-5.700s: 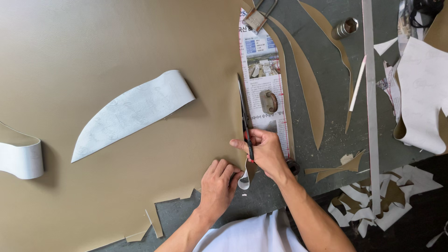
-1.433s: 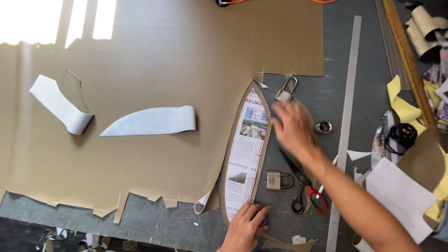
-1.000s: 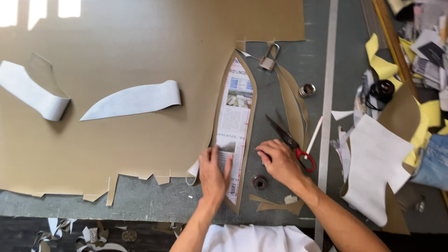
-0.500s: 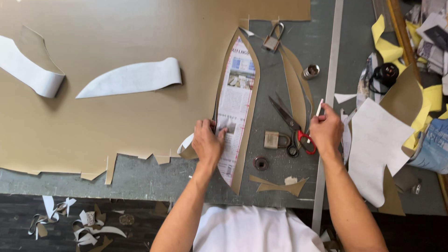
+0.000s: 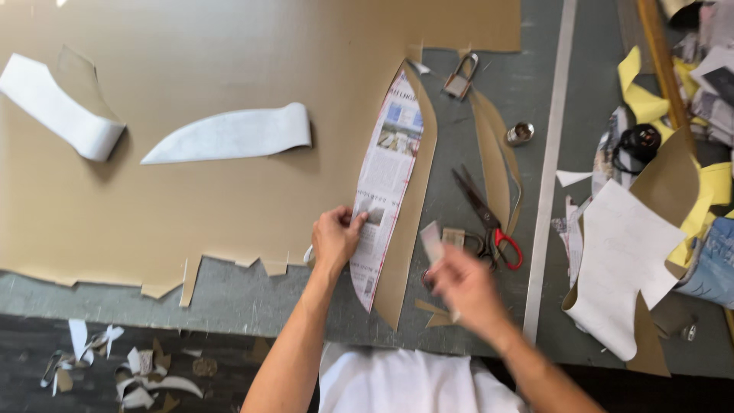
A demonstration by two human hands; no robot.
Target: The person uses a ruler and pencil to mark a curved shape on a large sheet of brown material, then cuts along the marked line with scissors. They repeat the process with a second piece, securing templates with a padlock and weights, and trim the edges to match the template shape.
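Both of your hands are at the leaf-shaped newspaper pattern (image 5: 386, 176), which lies on a matching pointed piece of tan sheet (image 5: 417, 191) at the right edge of the big tan sheet (image 5: 229, 69) on the grey surface (image 5: 252, 294). Your left hand (image 5: 335, 239) presses flat on the pattern's lower left edge, its grip spread apart with fingertips (image 5: 359, 220) on the paper, pinning rather than clasping. Your right hand (image 5: 462, 284) is blurred just right of the pattern's lower tip; a small pale slip (image 5: 432, 241) shows at its fingers, and I cannot tell whether the grip is closed on it or merely beside it. I judge that you are in the step of holding the template in place over the cut piece, with the cutting itself seemingly done, since the red-handled scissors (image 5: 489, 222) lie untouched to the right. A next move would call for keeping the left palm steady so the paper does not slide off its tan backing. The pattern is long and narrow, pointed at both ends, printed in columns with small coloured pictures, lying flat and slightly tilted, its upper tip near a metal clip (image 5: 461, 76). A long metal ruler (image 5: 550, 160) runs well apart to the right.
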